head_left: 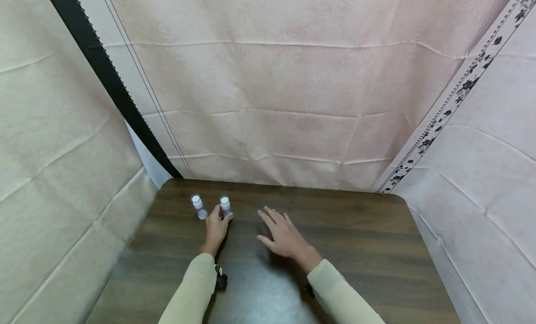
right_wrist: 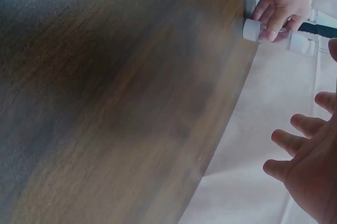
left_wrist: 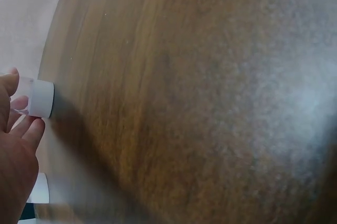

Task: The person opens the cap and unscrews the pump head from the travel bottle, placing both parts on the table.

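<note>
Two small clear cylinders with white end pieces stand upright near the far left of the table. My left hand (head_left: 216, 228) holds the right-hand clear cylinder (head_left: 225, 204), thumb on one side and fingers on the other. In the left wrist view its white lower end (left_wrist: 42, 99) meets the tabletop and fingers partly hide the clear body. Just left of that hand is the other clear cylinder (head_left: 198, 206), apart from the held one. My right hand (head_left: 284, 235) is held over the middle of the table with fingers spread, holding nothing.
The dark wood-grain table (head_left: 356, 249) has rounded far corners. Behind it hangs a creased pale cloth (head_left: 268, 82). More cloth hangs at the left (head_left: 63, 152) and right (head_left: 481, 175), with a black strip (head_left: 121, 91) at the left.
</note>
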Demonstrator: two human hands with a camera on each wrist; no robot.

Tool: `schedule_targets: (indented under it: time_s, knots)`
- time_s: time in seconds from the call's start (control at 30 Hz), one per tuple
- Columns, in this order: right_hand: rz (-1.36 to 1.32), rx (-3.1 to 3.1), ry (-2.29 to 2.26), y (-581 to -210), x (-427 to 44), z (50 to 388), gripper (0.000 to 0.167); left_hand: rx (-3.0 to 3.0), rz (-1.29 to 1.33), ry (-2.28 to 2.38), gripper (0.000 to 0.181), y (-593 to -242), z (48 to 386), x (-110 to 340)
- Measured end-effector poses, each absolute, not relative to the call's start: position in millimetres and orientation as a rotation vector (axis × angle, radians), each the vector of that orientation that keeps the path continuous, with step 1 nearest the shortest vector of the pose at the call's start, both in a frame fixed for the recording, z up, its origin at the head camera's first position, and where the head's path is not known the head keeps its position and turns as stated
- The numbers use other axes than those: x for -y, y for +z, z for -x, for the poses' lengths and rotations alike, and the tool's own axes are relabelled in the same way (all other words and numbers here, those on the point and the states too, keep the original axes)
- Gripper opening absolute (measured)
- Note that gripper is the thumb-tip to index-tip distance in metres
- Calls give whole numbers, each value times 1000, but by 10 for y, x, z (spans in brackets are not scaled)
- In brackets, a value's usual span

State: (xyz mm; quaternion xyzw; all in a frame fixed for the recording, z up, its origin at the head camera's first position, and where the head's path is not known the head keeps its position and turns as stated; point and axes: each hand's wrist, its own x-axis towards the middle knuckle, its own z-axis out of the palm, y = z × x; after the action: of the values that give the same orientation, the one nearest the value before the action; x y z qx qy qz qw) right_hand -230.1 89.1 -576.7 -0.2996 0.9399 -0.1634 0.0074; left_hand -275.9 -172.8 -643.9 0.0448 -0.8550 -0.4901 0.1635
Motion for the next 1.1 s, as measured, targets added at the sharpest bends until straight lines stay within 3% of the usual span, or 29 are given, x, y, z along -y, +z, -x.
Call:
schedule_targets:
  time_s: [1.1]
  knots:
    - [742, -2931, -930, -5516, -1211, 2386, 81, 2458, 184, -1252, 42, -6132, 2653, 1437]
